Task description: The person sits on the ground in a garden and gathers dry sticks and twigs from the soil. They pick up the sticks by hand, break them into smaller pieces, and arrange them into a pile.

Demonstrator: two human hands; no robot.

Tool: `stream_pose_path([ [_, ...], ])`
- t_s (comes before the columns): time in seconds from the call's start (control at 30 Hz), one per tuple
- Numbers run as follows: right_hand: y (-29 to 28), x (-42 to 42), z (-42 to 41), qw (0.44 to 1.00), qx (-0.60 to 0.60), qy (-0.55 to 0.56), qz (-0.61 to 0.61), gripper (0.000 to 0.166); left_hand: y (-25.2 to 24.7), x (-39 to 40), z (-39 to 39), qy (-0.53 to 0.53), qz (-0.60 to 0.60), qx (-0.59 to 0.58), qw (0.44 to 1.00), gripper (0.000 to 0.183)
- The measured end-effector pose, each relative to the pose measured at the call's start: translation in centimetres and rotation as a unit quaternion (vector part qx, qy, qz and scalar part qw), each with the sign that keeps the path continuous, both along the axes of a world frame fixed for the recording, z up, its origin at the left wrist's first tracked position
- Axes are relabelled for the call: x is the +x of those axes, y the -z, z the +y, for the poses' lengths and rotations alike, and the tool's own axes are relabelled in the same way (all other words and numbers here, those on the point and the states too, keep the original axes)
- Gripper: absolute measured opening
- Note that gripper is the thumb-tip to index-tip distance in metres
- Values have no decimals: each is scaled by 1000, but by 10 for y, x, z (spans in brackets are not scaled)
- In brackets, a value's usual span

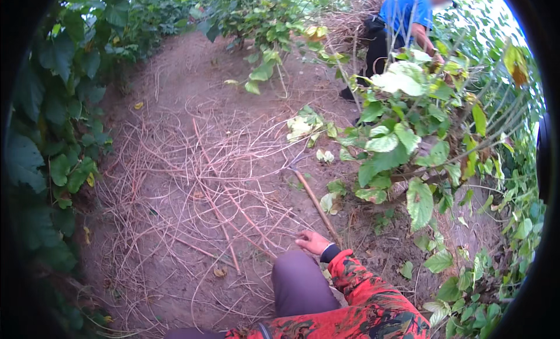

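My right hand [313,242] hovers by my bent right knee [299,280], its fingers loosely curled and apart, with nothing visible in them. Just beyond it lies a tool's long wooden handle [316,202]. A forked-looking grey metal head [298,161] is at the handle's far end; its exact kind is hard to make out. Left of the hand, thin dry stems [210,164] are strewn in a loose tangle over the bare soil. A few thicker reddish sticks [221,225] lie among them. My left hand is out of view.
A leafy shrub [393,142] with several bare upright shoots stands at right. Behind it, a person in a blue shirt [400,15] bends over, beside a heap of dry brush [345,21]. Dense broad-leaved plants [57,120] line the left side.
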State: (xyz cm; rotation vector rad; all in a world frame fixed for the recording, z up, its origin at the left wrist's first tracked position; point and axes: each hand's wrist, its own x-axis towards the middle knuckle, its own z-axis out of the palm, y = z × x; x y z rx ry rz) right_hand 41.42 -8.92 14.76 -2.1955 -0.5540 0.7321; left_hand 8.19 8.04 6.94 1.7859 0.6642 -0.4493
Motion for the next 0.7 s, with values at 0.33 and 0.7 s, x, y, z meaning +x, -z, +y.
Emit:
stream_pose_path([
  [0.33, -127, -74, -23, 987, 98, -20, -129, 44, -31, -32, 13, 0, -13, 71, 997, 39],
  [0.7, -99, -113, -26, 962, 63, 27, -264, 59, -53, 32, -34, 84, -37, 72, 993, 39],
])
